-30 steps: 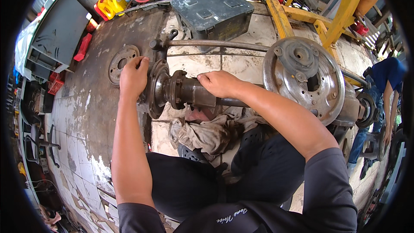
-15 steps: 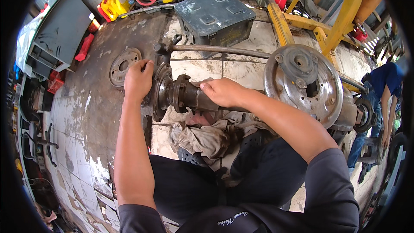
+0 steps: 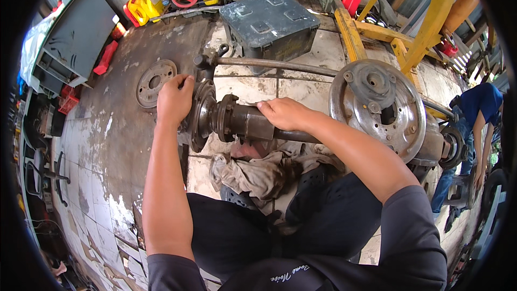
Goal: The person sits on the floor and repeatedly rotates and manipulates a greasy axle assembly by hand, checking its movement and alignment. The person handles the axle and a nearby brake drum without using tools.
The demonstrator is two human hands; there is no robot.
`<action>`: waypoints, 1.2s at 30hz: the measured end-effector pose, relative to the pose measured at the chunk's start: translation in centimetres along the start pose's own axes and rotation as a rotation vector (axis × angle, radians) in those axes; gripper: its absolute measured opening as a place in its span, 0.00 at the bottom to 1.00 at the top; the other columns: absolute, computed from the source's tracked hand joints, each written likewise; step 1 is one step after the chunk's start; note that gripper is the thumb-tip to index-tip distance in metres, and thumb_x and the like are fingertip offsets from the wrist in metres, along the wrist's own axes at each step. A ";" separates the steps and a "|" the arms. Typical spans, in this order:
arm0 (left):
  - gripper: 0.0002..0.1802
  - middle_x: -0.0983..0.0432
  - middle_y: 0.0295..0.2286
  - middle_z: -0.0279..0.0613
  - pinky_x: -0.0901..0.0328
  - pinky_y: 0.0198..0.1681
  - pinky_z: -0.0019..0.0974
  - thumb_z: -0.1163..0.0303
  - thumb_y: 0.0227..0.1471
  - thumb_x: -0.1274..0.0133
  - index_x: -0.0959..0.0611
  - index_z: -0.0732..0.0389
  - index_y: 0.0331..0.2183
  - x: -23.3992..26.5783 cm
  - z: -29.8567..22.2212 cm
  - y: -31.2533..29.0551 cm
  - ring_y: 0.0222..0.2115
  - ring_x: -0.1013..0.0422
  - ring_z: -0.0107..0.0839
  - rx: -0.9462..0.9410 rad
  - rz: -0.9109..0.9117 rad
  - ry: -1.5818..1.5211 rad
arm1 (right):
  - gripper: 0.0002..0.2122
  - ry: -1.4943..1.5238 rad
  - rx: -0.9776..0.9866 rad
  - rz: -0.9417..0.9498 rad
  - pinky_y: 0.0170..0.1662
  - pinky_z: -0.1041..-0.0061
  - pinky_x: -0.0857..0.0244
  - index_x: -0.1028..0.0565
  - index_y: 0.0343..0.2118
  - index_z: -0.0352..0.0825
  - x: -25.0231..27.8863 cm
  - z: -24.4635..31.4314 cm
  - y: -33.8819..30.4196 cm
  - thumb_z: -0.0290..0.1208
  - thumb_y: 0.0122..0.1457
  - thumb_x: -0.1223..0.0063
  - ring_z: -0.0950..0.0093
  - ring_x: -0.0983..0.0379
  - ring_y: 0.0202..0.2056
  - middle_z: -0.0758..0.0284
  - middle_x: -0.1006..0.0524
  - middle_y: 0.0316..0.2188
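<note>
A greasy axle assembly [image 3: 242, 121] lies across the tiled floor in front of my knees. My left hand [image 3: 173, 99] is closed over the round flange [image 3: 202, 116] at its left end. My right hand [image 3: 283, 114] grips the thick axle tube just right of the flange. At the far right end sits a large rusty brake backing plate [image 3: 377, 108]. A thin steel rod [image 3: 274, 66] runs behind the axle.
A loose round metal disc [image 3: 154, 82] lies left of my left hand. A grey metal box [image 3: 269, 21] stands behind the axle. A dirty rag [image 3: 258, 172] lies under the axle. Yellow steel frame [image 3: 398, 27] and jugs are at the back. Another person in blue [image 3: 479, 113] works at right.
Both hands keep their hold on the axle. The view has shifted slightly, so the axle and hands sit a little lower in the picture.
</note>
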State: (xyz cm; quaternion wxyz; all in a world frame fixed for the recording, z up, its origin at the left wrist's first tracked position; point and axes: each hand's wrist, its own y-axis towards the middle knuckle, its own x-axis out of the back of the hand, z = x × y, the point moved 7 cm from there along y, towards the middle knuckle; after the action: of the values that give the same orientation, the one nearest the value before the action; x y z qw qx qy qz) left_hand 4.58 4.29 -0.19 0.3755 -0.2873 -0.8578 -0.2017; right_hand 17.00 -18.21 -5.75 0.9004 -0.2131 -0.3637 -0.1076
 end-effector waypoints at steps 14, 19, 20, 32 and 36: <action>0.22 0.19 0.38 0.56 0.33 0.47 0.44 0.54 0.57 0.49 0.15 0.61 0.43 0.0 0.4 0.1 0.43 0.24 0.53 0.016 0.015 0.024 | 0.28 0.004 0.038 -0.006 0.53 0.53 0.36 0.22 0.43 0.29 -0.1 1.9 -1.4 0.48 0.70 0.74 0.47 0.27 0.47 0.45 0.22 0.41; 0.22 0.18 0.37 0.50 0.34 0.47 0.38 0.55 0.57 0.47 0.16 0.61 0.44 0.0 0.3 0.2 0.40 0.23 0.42 0.041 0.004 0.024 | 0.27 -0.110 -0.057 0.096 0.54 0.54 0.35 0.23 0.47 0.31 0.2 -0.3 -0.1 0.48 0.70 0.73 0.46 0.27 0.47 0.46 0.22 0.43; 0.22 0.18 0.37 0.50 0.34 0.47 0.38 0.55 0.57 0.47 0.16 0.61 0.44 -0.1 0.1 0.4 0.40 0.23 0.41 0.027 0.012 0.030 | 0.27 -0.083 -0.029 0.043 0.53 0.54 0.35 0.23 0.45 0.31 0.1 -0.6 -0.2 0.48 0.70 0.73 0.47 0.27 0.47 0.46 0.22 0.42; 0.22 0.19 0.37 0.56 0.33 0.47 0.45 0.55 0.57 0.49 0.15 0.61 0.43 0.2 -0.5 -0.1 0.42 0.24 0.53 0.011 0.005 0.022 | 0.26 -0.030 0.072 -0.081 0.54 0.54 0.35 0.22 0.47 0.32 -0.7 0.1 -0.8 0.46 0.70 0.72 0.47 0.27 0.47 0.46 0.22 0.43; 0.21 0.19 0.37 0.56 0.33 0.47 0.44 0.55 0.57 0.49 0.15 0.61 0.42 0.3 -0.3 0.0 0.42 0.24 0.53 0.011 0.000 0.029 | 0.25 -0.075 0.021 0.085 0.55 0.54 0.35 0.24 0.50 0.32 -0.1 0.1 -0.3 0.46 0.70 0.72 0.46 0.27 0.47 0.46 0.23 0.45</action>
State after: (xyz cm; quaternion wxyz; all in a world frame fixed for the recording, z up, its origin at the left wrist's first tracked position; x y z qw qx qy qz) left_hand 4.50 4.22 0.25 0.3895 -0.2821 -0.8534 -0.2010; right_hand 16.78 -18.42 -5.71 0.8921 -0.2229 -0.3888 -0.0576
